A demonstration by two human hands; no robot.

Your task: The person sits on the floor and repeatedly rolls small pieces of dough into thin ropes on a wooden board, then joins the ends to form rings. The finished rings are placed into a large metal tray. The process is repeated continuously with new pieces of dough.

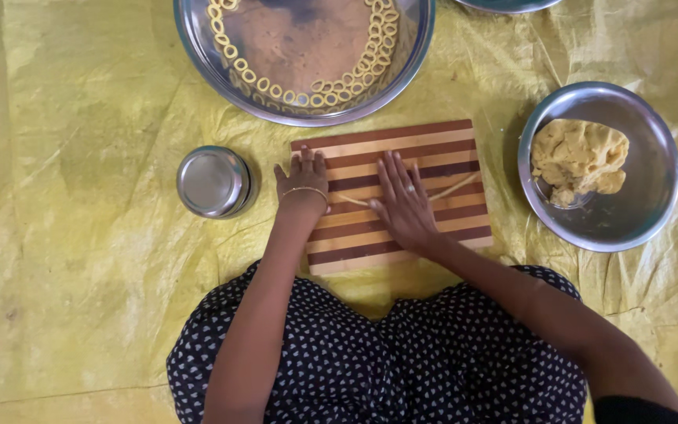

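Observation:
A striped wooden board [433, 145] lies on the yellow sheet in front of me. My right hand [403, 200] lies flat, fingers together, on a thin rope of yellow dough [457, 187] that runs across the board. My left hand [302, 179] rests on the board's left edge with fingers curled down, a thin bangle at the wrist; it holds nothing that I can see. Only the ends of the dough rope show beyond my right hand.
A big steel plate [198, 39] at the top holds several small dough rings along its rim. A steel bowl [645, 196] at the right holds a lump of yellow dough [578, 157]. A small steel lidded tin [213, 182] stands left of the board. My dotted dark dress covers the bottom.

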